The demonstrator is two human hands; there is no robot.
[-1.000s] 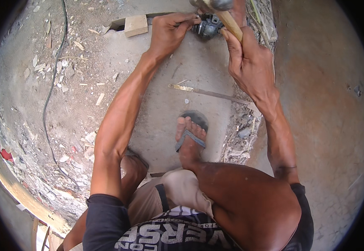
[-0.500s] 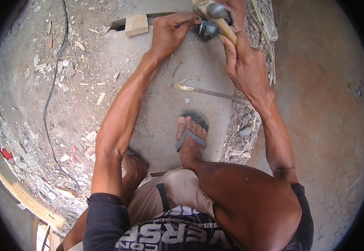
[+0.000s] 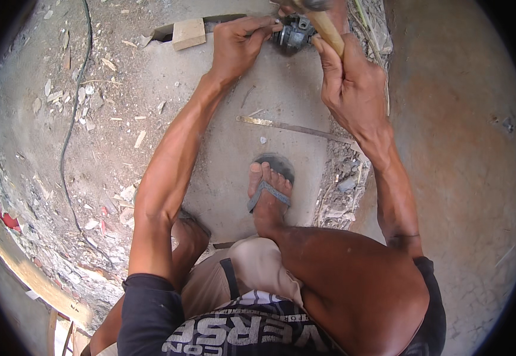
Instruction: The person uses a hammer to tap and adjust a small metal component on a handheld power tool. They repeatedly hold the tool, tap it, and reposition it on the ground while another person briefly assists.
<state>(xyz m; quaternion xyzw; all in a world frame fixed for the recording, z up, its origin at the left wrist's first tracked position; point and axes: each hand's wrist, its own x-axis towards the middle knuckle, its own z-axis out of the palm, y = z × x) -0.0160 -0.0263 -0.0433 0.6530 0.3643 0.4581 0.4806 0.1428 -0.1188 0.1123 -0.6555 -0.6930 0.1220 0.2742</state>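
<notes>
My right hand (image 3: 357, 89) is wrapped round the wooden handle of a hammer (image 3: 327, 31), whose dark metal head is partly cut off by the top edge. Beneath the hammer lies a dark, greasy-looking metal part (image 3: 293, 35) with a round, ringed body. My left hand (image 3: 240, 46) is closed at the left side of this part, thumb and fingers pinched together; what they hold there is too small to make out. Skin of another limb (image 3: 338, 16), perhaps a co-worker's, shows just behind the hammer handle, mostly hidden.
A wooden block (image 3: 188, 34) sits by a slot in the concrete. A thin flat strip (image 3: 293, 127) lies ahead of my sandalled foot (image 3: 270, 193). A black cable (image 3: 70, 136) runs down the left over dirt and wood chips. Rubble (image 3: 344, 190) lines the slab's right edge.
The hammer has risen toward the top edge, its head now partly out of view, and my right hand has tilted with it. My left hand stays at the metal part.
</notes>
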